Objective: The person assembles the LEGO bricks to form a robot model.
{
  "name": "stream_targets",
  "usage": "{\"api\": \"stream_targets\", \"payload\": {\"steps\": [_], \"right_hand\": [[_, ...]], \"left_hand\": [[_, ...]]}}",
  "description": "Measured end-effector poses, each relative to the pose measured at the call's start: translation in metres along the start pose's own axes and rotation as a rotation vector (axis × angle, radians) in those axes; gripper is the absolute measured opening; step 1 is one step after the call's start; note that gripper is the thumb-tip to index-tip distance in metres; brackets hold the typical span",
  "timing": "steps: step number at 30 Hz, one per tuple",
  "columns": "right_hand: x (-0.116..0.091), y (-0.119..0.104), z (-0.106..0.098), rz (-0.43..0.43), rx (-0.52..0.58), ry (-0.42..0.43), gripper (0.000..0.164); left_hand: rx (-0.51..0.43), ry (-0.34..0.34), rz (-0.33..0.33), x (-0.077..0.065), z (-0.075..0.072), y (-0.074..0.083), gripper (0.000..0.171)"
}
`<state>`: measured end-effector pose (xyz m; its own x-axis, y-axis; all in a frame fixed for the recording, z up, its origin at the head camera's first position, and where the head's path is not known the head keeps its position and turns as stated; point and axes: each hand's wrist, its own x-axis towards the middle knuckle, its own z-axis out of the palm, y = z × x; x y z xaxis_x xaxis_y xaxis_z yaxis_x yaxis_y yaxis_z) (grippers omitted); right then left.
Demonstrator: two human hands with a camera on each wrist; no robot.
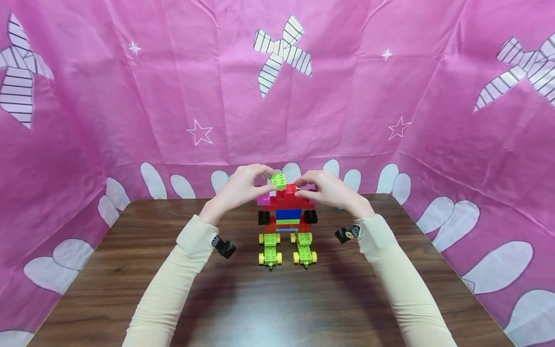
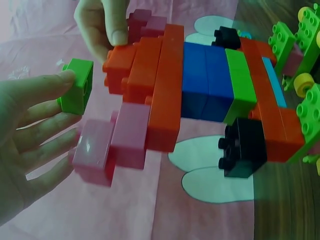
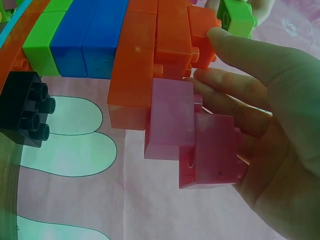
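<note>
A figure of toy building bricks stands on the table, with a red brick (image 1: 290, 188) at its top. Just above the red brick, my left hand (image 1: 244, 187) pinches a lime-green brick (image 2: 77, 86) between thumb and fingers. From the other side my right hand (image 1: 330, 192) holds the top red brick, thumb on the near face and fingers behind. Pink bricks (image 3: 172, 117) step outward as shoulders on both sides. Below come blue bricks (image 1: 288, 214), a green layer and black bricks (image 1: 264, 218) at the sides. Green wheeled bases (image 1: 270, 250) with yellow wheels form the feet.
The brown wooden table (image 1: 143, 270) has its far edge just behind the figure. A pink curtain (image 1: 173, 96) with bows and stars surrounds it on three sides. Part of a small blue item (image 1: 340, 208) shows near the right forearm. Black wrist cameras (image 1: 223, 246) hang below both wrists.
</note>
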<state>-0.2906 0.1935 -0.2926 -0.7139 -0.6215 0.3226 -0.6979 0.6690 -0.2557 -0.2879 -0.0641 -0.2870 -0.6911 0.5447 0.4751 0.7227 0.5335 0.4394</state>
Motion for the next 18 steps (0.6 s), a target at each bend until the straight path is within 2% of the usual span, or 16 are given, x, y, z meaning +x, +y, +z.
{"api": "stream_targets", "payload": {"steps": [6, 18], "right_hand": [[0.0, 0.0, 0.0, -0.003, -0.008, -0.001, 0.03], [-0.002, 0.001, -0.001, -0.019, -0.021, 0.015, 0.031]], "left_hand": [[-0.004, -0.007, 0.012, 0.007, 0.007, 0.002, 0.034], [0.001, -0.032, -0.024, 0.013, 0.016, 0.003, 0.034]]}}
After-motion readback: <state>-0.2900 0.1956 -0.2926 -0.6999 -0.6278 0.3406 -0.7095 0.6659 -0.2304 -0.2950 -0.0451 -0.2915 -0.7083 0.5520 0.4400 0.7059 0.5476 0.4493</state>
